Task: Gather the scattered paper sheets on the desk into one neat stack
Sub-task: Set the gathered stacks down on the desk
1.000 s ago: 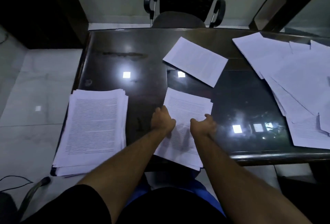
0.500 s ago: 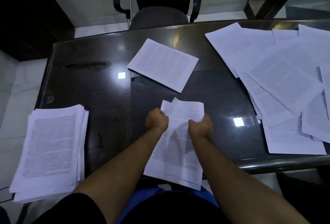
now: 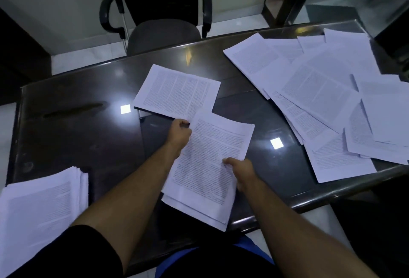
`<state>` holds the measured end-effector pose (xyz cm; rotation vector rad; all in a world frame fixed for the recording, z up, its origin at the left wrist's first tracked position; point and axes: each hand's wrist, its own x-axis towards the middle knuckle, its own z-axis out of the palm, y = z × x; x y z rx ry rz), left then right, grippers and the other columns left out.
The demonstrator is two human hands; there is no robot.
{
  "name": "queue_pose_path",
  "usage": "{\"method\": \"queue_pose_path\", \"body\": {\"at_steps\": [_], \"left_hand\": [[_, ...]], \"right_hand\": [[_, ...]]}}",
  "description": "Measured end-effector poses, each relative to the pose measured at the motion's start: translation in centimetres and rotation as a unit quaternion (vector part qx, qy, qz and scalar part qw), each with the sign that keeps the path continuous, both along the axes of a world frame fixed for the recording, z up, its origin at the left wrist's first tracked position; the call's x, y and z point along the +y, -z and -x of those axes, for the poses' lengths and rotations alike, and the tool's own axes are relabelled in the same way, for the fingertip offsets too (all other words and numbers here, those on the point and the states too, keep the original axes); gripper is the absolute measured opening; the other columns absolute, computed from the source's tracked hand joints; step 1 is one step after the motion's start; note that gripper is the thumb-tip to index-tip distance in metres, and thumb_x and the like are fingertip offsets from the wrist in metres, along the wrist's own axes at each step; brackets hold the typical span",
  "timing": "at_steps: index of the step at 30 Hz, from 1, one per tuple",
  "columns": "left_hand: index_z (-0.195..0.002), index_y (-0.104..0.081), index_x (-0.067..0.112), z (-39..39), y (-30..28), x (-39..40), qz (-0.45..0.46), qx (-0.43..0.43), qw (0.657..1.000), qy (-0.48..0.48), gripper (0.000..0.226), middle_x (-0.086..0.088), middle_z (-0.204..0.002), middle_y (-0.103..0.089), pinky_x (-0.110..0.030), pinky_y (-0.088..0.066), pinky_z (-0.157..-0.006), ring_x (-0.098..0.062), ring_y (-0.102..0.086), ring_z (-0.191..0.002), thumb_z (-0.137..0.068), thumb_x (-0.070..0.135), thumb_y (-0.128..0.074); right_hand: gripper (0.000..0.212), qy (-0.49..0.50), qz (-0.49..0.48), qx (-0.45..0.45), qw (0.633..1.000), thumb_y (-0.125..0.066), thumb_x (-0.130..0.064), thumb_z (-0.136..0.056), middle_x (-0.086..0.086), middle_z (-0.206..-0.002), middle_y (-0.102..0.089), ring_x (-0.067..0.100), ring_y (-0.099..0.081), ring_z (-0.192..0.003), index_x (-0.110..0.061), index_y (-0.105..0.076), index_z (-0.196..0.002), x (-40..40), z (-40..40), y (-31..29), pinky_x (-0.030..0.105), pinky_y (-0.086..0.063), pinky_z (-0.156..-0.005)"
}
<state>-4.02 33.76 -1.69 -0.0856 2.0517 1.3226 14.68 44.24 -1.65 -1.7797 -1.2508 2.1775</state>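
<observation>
Fingers of your right hand [image 3: 242, 170] are pinching the right edge of the bundle [image 3: 208, 167], thumb on top, about midway down its length. Your left hand [image 3: 180, 132] is curling round the bundle's top left corner, right where that corner is overlapping the lone sheet [image 3: 177, 93] lying farther back on the desk [image 3: 73, 127]; whether those fingers are also catching that sheet, you cannot tell from here.

You are holding only a few leaves, so expect them to be light and floppy: gripped by the edges alone, the middle is likely sagging and the near end, which is hanging out past the desk's front edge, is probably drooping. The leaves are already fanning at that near end, so they are sliding on each other easily. Judging by that, you would do better taking hold at two opposite long edges and tapping the short edge on the desk to square it.

The lone sheet is lying flat on glossy glass, so it is likely resisting a straight pinch; sliding it toward an edge or lifting a corner should serve.

Out to the right, the spread [image 3: 327, 100] of loose sheets is overlapping at many angles. At the near left corner, the stack [image 3: 42, 209] is sitting, already thick and probably heavy.
</observation>
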Motion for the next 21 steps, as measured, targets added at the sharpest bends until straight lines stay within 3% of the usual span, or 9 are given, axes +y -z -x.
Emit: {"method": "queue_pose_path", "body": {"at_steps": [2,3,5,6,9,11,14,17,21], "left_hand": [[-0.121,-0.054,0.008,1.2,0.8,1.1,0.075,0.124,0.986,0.079,0.036,-0.017,-0.109,-0.06,-0.034,-0.05,-0.076,-0.027,-0.056,-0.089,-0.087,-0.003,-0.051],[-0.124,-0.055,0.006,1.8,1.6,1.5,0.123,0.223,0.96,0.12,0.042,-0.019,-0.115,-0.059,-0.04,-0.051,-0.083,-0.032,-0.057,-0.096,-0.084,-0.005,-0.053],[-0.125,-0.059,0.0,3.3,2.9,1.9,0.197,0.412,0.871,0.182,0.052,-0.026,-0.121,-0.06,-0.052,-0.052,-0.087,-0.043,-0.06,-0.104,-0.074,-0.006,-0.064],[-0.129,-0.058,0.0,4.2,3.5,2.2,0.225,0.454,0.833,0.222,0.057,-0.028,-0.126,-0.058,-0.054,-0.051,-0.089,-0.046,-0.059,-0.11,-0.073,0.0,-0.071],[-0.154,-0.027,0.015,6.3,3.4,2.2,0.327,0.346,0.792,0.383,0.083,-0.02,-0.159,-0.025,-0.049,-0.028,-0.114,-0.038,-0.028,-0.145,-0.088,0.049,-0.065],[-0.156,-0.019,0.019,7.0,3.7,1.9,0.363,0.316,0.775,0.41,0.088,-0.014,-0.163,-0.016,-0.046,-0.026,-0.115,-0.034,-0.02,-0.148,-0.089,0.068,-0.048],[-0.148,-0.035,0.015,6.0,3.7,1.2,0.405,0.368,0.747,0.378,0.084,-0.018,-0.148,-0.039,-0.042,-0.043,-0.095,-0.036,-0.044,-0.128,-0.088,0.073,-0.042],[-0.117,-0.059,0.009,4.4,3.7,0.6,0.425,0.413,0.724,0.352,0.069,-0.012,-0.105,-0.06,-0.033,-0.043,-0.063,-0.027,-0.057,-0.089,-0.086,0.07,-0.049],[-0.082,-0.066,0.016,3.7,3.9,-0.6,0.42,0.49,0.675,0.357,0.008,-0.003,-0.074,-0.059,-0.026,-0.038,-0.047,-0.017,-0.056,-0.061,-0.08,0.023,-0.064]], "right_hand": [[0.022,0.032,-0.05,-0.035,0.998,-0.064,0.007,-0.084,0.013,-0.093,-0.067,0.023,-0.063,-0.073,0.004,-0.066,-0.106,0.7,0.3,0.1,0.027,-0.052,-0.058],[0.024,0.05,-0.072,-0.048,0.995,-0.062,0.006,-0.086,0.013,-0.096,-0.066,0.026,-0.063,-0.077,0.005,-0.065,-0.109,1.2,0.3,0.3,0.03,-0.054,-0.063],[0.031,0.089,-0.107,-0.061,0.988,-0.059,0.004,-0.089,0.017,-0.109,-0.067,0.033,-0.065,-0.095,0.005,-0.062,-0.119,1.9,0.7,0.7,0.042,-0.058,-0.082],[0.034,0.104,-0.123,-0.071,0.984,-0.058,0.003,-0.089,0.017,-0.115,-0.066,0.035,-0.065,-0.101,0.005,-0.061,-0.124,2.1,1.0,1.0,0.046,-0.056,-0.089],[0.036,0.127,-0.161,-0.099,0.974,-0.059,-0.001,-0.089,0.016,-0.119,-0.067,0.035,-0.065,-0.107,0.001,-0.061,-0.126,2.3,1.9,1.4,0.049,-0.054,-0.095],[0.036,0.15,-0.175,-0.12,0.966,-0.059,-0.002,-0.09,0.016,-0.12,-0.066,0.035,-0.065,-0.108,0.0,-0.06,-0.125,2.2,2.3,1.6,0.047,-0.054,-0.095],[0.036,0.158,-0.189,-0.137,0.96,-0.059,-0.002,-0.089,0.016,-0.12,-0.066,0.035,-0.065,-0.108,-0.001,-0.06,-0.125,1.9,2.6,1.6,0.047,-0.054,-0.095],[0.036,0.135,-0.195,-0.15,0.96,-0.06,-0.005,-0.089,0.015,-0.12,-0.067,0.035,-0.065,-0.107,-0.003,-0.06,-0.124,1.6,3.0,1.5,0.049,-0.054,-0.095],[0.035,0.123,-0.189,-0.145,0.963,-0.061,-0.005,-0.089,0.015,-0.121,-0.066,0.035,-0.064,-0.109,-0.003,-0.06,-0.124,1.2,3.6,1.1,0.05,-0.053,-0.096]]}}
